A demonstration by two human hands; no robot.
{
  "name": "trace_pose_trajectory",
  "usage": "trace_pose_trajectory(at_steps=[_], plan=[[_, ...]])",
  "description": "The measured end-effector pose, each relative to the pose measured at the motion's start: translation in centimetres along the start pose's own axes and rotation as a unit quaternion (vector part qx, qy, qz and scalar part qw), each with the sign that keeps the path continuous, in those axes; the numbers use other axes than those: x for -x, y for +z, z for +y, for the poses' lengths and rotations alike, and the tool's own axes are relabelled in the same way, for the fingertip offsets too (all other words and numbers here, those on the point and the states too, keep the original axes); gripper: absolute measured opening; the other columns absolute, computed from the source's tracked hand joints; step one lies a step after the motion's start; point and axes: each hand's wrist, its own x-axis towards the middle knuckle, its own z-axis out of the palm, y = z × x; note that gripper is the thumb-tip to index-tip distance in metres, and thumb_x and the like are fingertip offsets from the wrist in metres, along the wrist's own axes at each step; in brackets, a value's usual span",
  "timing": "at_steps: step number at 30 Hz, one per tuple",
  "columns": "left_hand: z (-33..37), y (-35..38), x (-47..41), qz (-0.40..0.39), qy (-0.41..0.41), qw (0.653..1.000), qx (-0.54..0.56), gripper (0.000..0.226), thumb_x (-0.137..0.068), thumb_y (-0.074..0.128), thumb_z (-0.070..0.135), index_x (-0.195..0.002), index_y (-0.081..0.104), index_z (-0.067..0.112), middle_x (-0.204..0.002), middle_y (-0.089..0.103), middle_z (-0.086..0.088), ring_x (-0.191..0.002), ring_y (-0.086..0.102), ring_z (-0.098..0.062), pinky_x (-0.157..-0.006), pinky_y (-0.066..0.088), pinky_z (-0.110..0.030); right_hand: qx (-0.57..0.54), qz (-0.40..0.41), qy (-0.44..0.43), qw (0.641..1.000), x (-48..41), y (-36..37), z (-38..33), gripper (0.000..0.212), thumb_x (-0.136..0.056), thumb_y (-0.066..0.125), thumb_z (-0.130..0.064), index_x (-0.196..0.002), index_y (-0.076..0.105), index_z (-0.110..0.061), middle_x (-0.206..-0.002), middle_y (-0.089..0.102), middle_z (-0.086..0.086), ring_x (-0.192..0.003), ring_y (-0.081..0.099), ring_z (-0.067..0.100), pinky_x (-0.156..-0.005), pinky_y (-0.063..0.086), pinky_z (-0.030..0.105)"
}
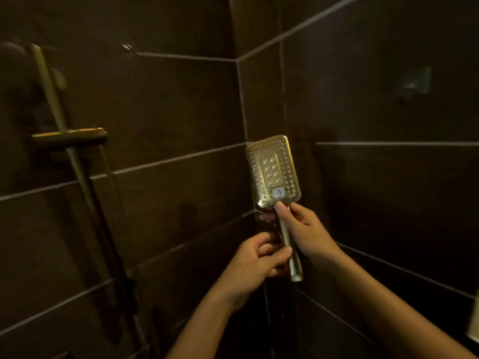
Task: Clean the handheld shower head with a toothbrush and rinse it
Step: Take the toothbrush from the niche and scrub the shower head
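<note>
Near tiled corner: left hand (255,257), right hand (304,230) grips clamped on shower head (273,169) handle.

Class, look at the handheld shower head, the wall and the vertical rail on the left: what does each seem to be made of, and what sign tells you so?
Shower head: gold-toned, shiny metal or metal-plated plastic; it gleams, with rows of small nozzle holes. The look cannot settle which.
Wall: dark glossy tiles, probably ceramic; pale grout lines and a light glint show.
Rail: brushed gold-toned metal, judging by its dull sheen.

Two bare forearms, left hand (255,257), right hand (304,230), no sleeves.
</note>
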Motion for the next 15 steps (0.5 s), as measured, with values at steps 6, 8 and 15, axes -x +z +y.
trace_pose_trajectory(at_steps=[6,8,15], plan=[[-6.3,10.5,-0.7,-0.023,-0.015,0.999,0.032,0.029,-0.089,0.068,0.001,-0.116,0.063,0.009,-0.111,0.074,-0.017,-0.101,0.072,-0.026,-0.089,0.058,-0.048,0.083,0.007,0.049,0.995,7.0,-9.4,2.1,0.019,-0.105,0.053,-0.022,-0.101,0.069,-0.014,-0.096,0.076,0.003,-0.092,0.073,0.009,-0.081,0.057,0.026],[-8.6,14.0,-0.3,-0.047,-0.023,0.998,0.046,0.027,-0.087,0.069,0.001,-0.112,0.064,0.010,-0.105,0.073,-0.014,-0.094,0.073,-0.020,-0.077,0.060,-0.035,0.197,0.020,0.060,0.978,9.8,-13.6,2.4,0.031,-0.102,0.055,-0.042,-0.091,0.071,-0.018,-0.085,0.071,-0.003,-0.080,0.064,0.005,-0.074,0.053,0.032],[-16.0,22.6,1.7,-0.107,-0.106,0.987,0.062,0.034,-0.087,0.068,0.000,-0.119,0.056,-0.006,-0.108,0.074,-0.020,-0.089,0.075,-0.039,-0.070,0.063,-0.038,0.508,0.106,0.112,0.848,20.1,-29.6,3.3,0.061,-0.085,0.057,-0.074,-0.112,0.075,-0.022,-0.102,0.078,-0.005,-0.092,0.072,0.006,-0.083,0.060,0.034]])
